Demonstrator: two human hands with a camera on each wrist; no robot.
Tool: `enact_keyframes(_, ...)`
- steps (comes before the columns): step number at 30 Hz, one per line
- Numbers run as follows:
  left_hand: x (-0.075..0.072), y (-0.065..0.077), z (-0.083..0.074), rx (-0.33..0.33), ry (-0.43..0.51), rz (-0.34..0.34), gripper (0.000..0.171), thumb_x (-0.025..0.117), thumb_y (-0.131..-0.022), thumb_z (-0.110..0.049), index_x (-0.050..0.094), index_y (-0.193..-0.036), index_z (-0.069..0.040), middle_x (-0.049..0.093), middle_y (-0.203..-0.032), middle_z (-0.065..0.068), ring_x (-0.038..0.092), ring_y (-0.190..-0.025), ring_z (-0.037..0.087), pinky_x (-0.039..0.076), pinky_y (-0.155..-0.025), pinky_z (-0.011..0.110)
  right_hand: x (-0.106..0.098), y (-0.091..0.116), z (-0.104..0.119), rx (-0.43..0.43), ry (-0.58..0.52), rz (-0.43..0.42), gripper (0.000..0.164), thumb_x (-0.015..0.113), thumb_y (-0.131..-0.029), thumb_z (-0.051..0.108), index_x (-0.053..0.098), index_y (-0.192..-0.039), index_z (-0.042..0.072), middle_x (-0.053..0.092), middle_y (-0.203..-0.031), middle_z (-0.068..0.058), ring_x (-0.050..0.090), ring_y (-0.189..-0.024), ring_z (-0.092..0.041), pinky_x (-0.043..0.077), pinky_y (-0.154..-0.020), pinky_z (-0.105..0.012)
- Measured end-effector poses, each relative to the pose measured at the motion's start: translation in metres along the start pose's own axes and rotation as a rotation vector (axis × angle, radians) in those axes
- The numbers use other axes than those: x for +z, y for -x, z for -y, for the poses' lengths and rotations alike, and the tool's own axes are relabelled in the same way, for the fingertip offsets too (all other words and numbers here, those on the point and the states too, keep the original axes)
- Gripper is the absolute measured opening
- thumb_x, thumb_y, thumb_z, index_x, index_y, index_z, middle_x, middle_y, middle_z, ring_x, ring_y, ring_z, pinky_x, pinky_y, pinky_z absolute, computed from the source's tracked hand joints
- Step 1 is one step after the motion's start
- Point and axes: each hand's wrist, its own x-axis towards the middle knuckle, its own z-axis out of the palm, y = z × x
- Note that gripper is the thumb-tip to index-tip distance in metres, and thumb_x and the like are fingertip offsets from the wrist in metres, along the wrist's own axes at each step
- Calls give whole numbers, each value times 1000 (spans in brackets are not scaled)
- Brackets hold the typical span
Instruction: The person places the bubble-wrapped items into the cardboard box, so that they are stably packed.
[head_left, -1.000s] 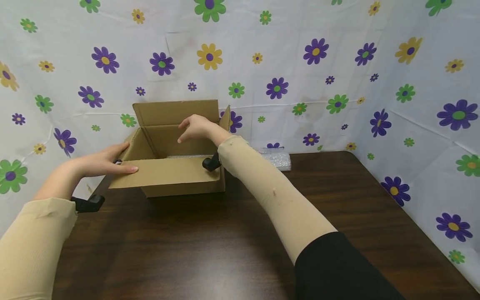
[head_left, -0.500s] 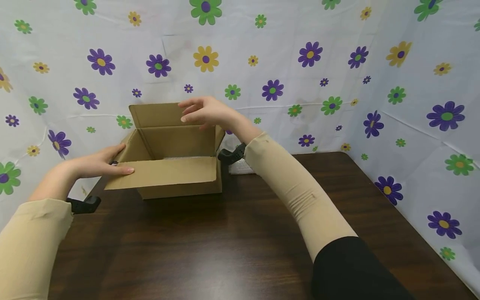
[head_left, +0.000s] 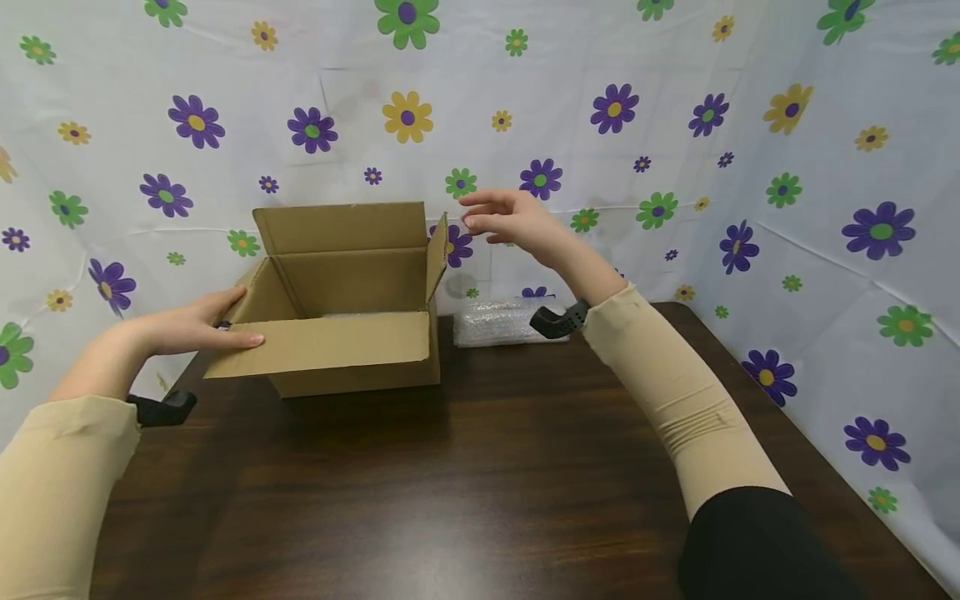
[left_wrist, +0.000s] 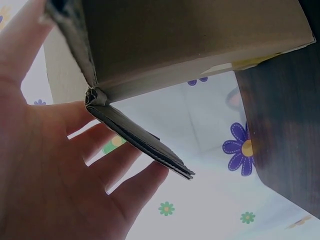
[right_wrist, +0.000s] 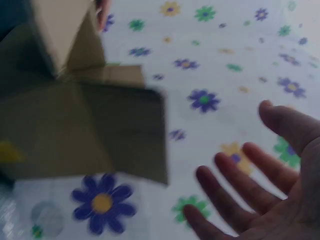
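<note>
An open cardboard box (head_left: 367, 377) stands on the brown table, its flaps folded outward. My left hand (head_left: 176, 327) holds its near left corner, thumb over the front flap (head_left: 337, 340). In the left wrist view, the fingers (left_wrist: 107, 167) of that hand lie spread against the outside of the left flap (left_wrist: 145, 137). My right hand (head_left: 517, 223) hangs in the air right of the box, above the bubble wrap (head_left: 491, 325). Nothing is in it, and its fingers are relaxed and parted in the right wrist view. Something clear and shiny shows low inside the box.
The bubble wrap lies on the table (head_left: 525, 433) against the box's right side. A flowered cloth (head_left: 570, 50) hangs behind and to the right, close to the table's back edge. The right flap (head_left: 437, 257) sticks up toward my right hand.
My right hand has come up out of the box and moved right, past its right flap, bringing the bubble wrap into fuller view. The left hand has kept its place on the corner.
</note>
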Motion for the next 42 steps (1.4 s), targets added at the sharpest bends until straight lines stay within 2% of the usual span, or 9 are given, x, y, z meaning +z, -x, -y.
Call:
enact_keyframes(2, 0, 0, 0, 2, -5, -1, 100, 63, -92, -37, -5, -152, 6, 2, -151, 40, 5, -136, 59, 17, -98, 75, -4, 9, -16, -5, 52, -13, 45, 64, -94, 28, 56, -136, 15, 60, -130, -7, 58, -115, -19, 44, -100, -41)
enact_keyframes(6, 1, -1, 1, 5, -7, -2, 100, 63, -92, -36, -5, -152, 5, 3, -151, 39, 6, -136, 59, 18, -98, 75, -7, 27, -51, -88, 148, -34, 44, 65, -94, 28, 58, -135, 14, 61, -129, -7, 57, -116, -19, 44, -100, -41)
enact_keyframes(11, 1, 0, 1, 3, -5, -1, 99, 62, -92, -36, -6, -152, 5, 2, -151, 39, 5, -136, 58, 18, -98, 75, -5, 44, -94, -192, 349, -73, 50, 73, -88, 23, 58, -133, 8, 59, -132, -9, 54, -120, -25, 40, -103, -44)
enact_keyframes(15, 2, 0, 1, 8, -8, -6, 99, 62, -92, -36, -5, -152, 6, 3, -151, 40, 7, -136, 59, 19, -98, 75, -5, 50, -135, -240, 529, -59, 62, 80, -81, 26, 57, -135, 6, 54, -138, -11, 48, -128, -29, 37, -106, -46)
enact_keyframes(18, 3, 0, 1, 18, -8, -11, 99, 63, -92, -35, -4, -152, 6, 5, -150, 40, 9, -135, 59, 20, -98, 75, -5, 54, -162, -228, 616, -33, 70, 83, -78, 30, 54, -137, 6, 49, -143, -14, 44, -132, -31, 34, -108, -48)
enact_keyframes(21, 4, 0, 2, 21, -8, -13, 99, 63, -92, -35, -4, -152, 5, 6, -150, 40, 10, -134, 59, 20, -97, 76, -5, 56, -181, -182, 633, -15, 75, 84, -76, 29, 52, -139, 6, 45, -146, -16, 39, -134, -33, 30, -109, -51)
enact_keyframes(25, 4, -1, 1, 30, 2, -16, 99, 64, -91, -33, -4, -152, 6, 6, -150, 40, 10, -134, 60, 19, -97, 76, -3, 56, -196, -122, 660, 21, 81, 86, -74, 29, 49, -143, 9, 41, -149, -16, 36, -137, -34, 29, -109, -55)
enact_keyframes(30, 2, -1, 1, 30, 9, -15, 99, 64, -91, -33, -4, -152, 6, 5, -150, 41, 8, -135, 60, 18, -97, 76, 2, 52, -206, -77, 755, 87, 88, 88, -71, 33, 46, -146, 13, 38, -151, -16, 34, -137, -35, 27, -109, -57)
enact_keyframes(42, 2, -1, 3, 9, 8, -5, 99, 63, -92, -35, -6, -152, 5, 2, -151, 40, 5, -135, 59, 18, -98, 76, 11, 46, -219, -34, 945, 141, 88, 85, -73, 38, 44, -148, 20, 37, -152, -10, 31, -140, -27, 22, -110, -59)
